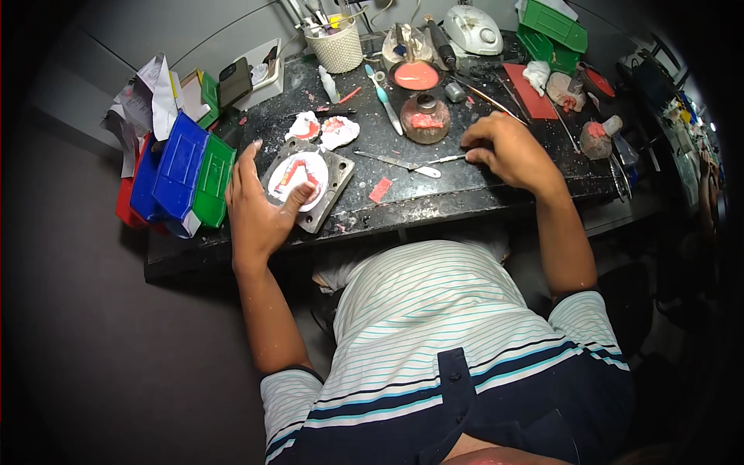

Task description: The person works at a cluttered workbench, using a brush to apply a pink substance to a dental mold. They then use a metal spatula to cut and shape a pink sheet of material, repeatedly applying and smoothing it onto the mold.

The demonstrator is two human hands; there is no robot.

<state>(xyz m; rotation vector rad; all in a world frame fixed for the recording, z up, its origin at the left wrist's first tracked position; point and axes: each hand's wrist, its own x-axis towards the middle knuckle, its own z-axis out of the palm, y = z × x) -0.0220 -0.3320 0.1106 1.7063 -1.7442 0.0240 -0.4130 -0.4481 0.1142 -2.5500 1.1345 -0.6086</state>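
Observation:
My left hand (262,211) rests round the left side of a grey metal dental flask (339,180), thumb over its top and fingers along its edge. White plaster (277,183) fills the flask, with red wax (294,168) set in its middle. At the right, my right hand (508,153) has thumb and fingers closed at the end of a thin metal carving tool (448,160). That tool lies low over the bench, by a wax knife with a white handle (428,172). Two plaster pieces with red wax (339,132) sit just behind the flask.
A glass spirit burner (425,128), a toothbrush (385,101) and a red wax scrap (380,190) lie on the black bench (465,200). Blue and green bins (180,174) crowd the left. Behind stand a white tool cup (339,50) and a pink wax dish (416,75).

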